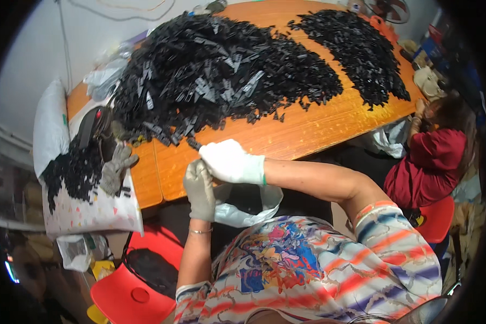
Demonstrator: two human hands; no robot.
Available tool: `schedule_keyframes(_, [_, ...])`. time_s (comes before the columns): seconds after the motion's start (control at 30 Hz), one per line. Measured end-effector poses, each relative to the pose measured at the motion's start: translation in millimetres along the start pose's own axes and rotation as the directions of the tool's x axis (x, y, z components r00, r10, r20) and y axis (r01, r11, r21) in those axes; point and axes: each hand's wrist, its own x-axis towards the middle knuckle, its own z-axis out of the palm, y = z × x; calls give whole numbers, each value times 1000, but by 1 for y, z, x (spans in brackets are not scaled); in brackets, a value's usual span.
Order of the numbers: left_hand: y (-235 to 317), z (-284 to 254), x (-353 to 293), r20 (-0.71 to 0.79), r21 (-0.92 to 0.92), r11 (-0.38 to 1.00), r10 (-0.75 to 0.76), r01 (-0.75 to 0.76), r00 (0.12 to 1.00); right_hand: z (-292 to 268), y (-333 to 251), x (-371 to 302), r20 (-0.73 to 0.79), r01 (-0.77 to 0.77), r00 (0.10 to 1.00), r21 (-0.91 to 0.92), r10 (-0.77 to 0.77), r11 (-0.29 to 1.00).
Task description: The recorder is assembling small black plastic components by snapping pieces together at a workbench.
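My left hand (200, 190), in a greyish glove, is closed with its fingertips raised against my right hand at the table's near edge. My right hand (229, 161), in a white knit glove, is closed too. A small black plastic piece (193, 143) shows at the right glove's fingertips. Whatever lies between the left fingers is hidden. Beyond both hands spreads a large heap of black plastic pieces (200, 70), some linked in flat strips. Below the hands, an open white plastic bag (242, 216) hangs at the table edge.
A second black heap (356, 59) lies at the far right of the wooden table (286, 132). At left are more black pieces (75, 175), a grey glove (116, 170) and a white sack (51, 121). A red chair (137, 294) stands lower left. Another person (429, 156) sits at right.
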Motion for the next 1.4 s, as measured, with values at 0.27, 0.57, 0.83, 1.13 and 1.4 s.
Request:
schedule_keyframes(0.27, [12, 17, 15, 46, -70, 985, -156, 159, 987, -20, 4, -2, 88, -34, 995, -61, 39, 998])
schedule_keyframes(0.57, [29, 20, 22, 162, -107, 994, 36, -18, 986, -20, 12, -4, -205, -198, 955, 95, 213, 976])
schedule_keyframes(0.83, [13, 1, -18, 281, -331, 909, -160, 252, 946, -55, 29, -31, 245, -299, 954, 824, 172, 481])
schedule_keyframes(1.13, [-8, -6, -57, 485, -341, 824, -257, 452, 836, -20, 9, -53, 323, -432, 902, 688, 286, 583])
schedule_keyframes(1.4, [-15, -8, -73, 290, 660, 606, 340, -444, 895, -40, 63, -9, -225, -294, 920, 144, 320, 945])
